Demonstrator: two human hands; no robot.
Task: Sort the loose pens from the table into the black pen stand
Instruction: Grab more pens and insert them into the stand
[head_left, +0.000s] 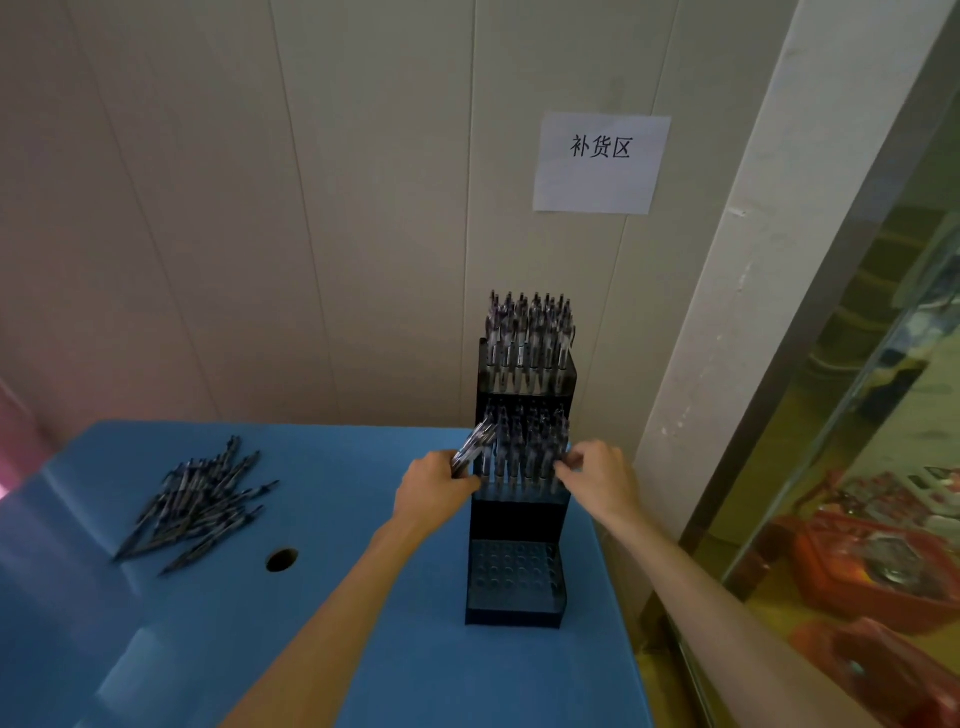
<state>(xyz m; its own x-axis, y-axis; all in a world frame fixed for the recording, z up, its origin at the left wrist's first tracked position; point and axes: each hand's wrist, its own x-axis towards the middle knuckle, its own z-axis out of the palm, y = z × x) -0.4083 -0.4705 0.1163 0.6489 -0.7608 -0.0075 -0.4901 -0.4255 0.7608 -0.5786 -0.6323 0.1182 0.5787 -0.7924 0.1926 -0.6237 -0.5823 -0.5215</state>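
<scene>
While the stand (522, 525) rises in three stepped tiers near the tabletop's right edge, its tiers differ in what they hold. Its top tier, against the wall (260, 208), is packed with upright pens (530, 338). Its middle tier also carries a row of upright pens (524, 452), their tips down in the holes. Its bottom tier (514, 577), nearest the person, shows rows of round holes with nothing in them.

At the middle tier's left side, the left hand (434, 491) grips a small bundle (474, 448) of pens that slants up and right toward the stand, fingers curled around the lower ends. At the tier's right side, the right hand (597, 475) has its fingertips (563, 465) curled in against the standing pens there; whether it pinches one or only touches them cannot be told.

A loose pile (197, 506) of pens lies fanned out near the blue tabletop's (363, 649) left edge, well apart from the stand. A round hole (281, 560) in the tabletop sits between pile and stand. On the wall above the stand hangs a white paper sign (601, 163) printed "补货区".
</scene>
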